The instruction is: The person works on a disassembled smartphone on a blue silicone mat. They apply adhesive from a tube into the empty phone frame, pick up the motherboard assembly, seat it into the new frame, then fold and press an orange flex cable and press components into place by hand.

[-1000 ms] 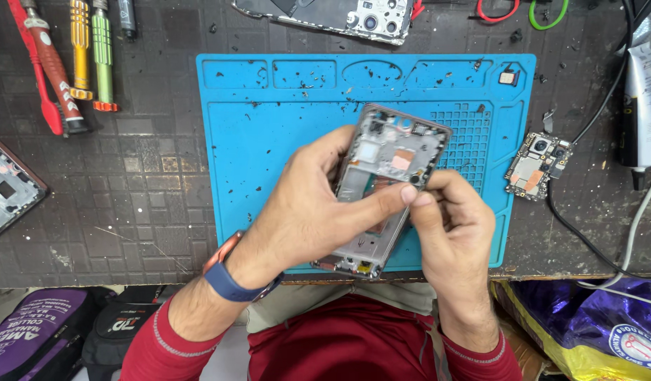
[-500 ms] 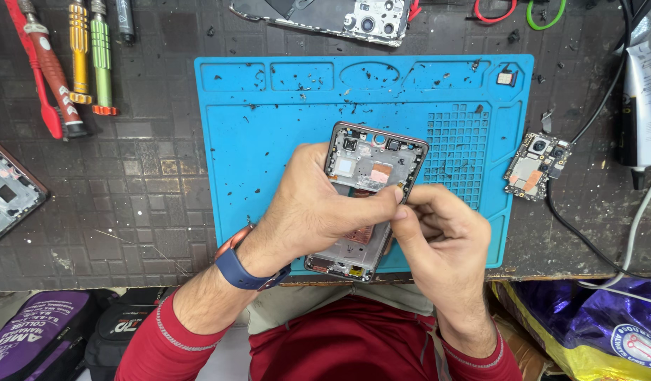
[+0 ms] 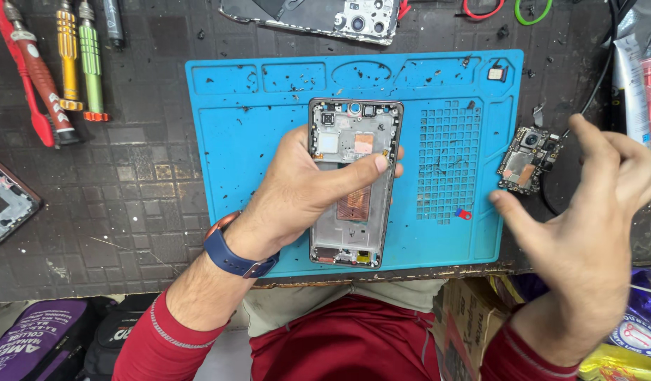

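Blue silicone mat (image 3: 255, 162), flat and speckled with black debris, lies on your gridded bench (image 3: 128, 183). Your left hand (image 3: 304, 187) is clamped on one opened phone frame (image 3: 355, 182), rectangular, metal-edged, with a copper patch, held above the mat. Your right hand (image 3: 586, 219) hovers empty, fingers spread, near one small circuit board (image 3: 526, 161). Three screwdrivers (image 3: 64, 63) lie at the upper left: red, yellow, green.

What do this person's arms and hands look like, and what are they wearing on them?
Both hands are bare, with no gloves or rings visible. The left hand has a dark blue band with a coppery clasp at the wrist. Both forearms end in red sleeves pushed up, the left sleeve with a grey striped cuff. The right hand wears nothing at the wrist.
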{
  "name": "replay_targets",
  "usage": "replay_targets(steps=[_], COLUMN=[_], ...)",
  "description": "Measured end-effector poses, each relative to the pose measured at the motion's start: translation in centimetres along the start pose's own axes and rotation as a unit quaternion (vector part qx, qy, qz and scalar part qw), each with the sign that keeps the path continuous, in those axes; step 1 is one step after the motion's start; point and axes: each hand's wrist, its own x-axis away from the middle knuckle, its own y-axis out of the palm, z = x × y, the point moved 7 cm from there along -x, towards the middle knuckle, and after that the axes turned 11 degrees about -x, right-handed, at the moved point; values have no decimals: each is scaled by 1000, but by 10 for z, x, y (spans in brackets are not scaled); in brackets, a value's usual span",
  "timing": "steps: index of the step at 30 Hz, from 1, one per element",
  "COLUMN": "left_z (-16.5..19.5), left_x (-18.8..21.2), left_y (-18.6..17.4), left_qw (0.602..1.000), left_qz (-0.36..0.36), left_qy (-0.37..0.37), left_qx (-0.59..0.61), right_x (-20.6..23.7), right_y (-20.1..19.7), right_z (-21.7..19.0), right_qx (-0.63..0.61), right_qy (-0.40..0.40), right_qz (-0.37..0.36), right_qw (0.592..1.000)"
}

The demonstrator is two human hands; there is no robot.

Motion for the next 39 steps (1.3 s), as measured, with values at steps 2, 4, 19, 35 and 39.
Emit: replay_targets(steps=[2,4,19,35,39], left_z=[2,6,1,-1,0], left_x=[-1,-2,-2,-2,0], left_y=[0,2,3,4,4], left_qw=[1000,1000,997,996,995], left_qz=[-13,-25,-70,-80,-91], left_qy=[-6,7,10,15,30], left_qx=[3,-2,26,20,31], right_x=[-3,-4,2,16,16], right_y=[1,8,12,18,18], right_z=[12,25,43,38,43], right_qx=[-8,-42,-74,-234,-308], right_qy=[3,26,87,126,169], right_qz=[-38,-85,-75,8,58], right_qw=[999,995,991,964,934])
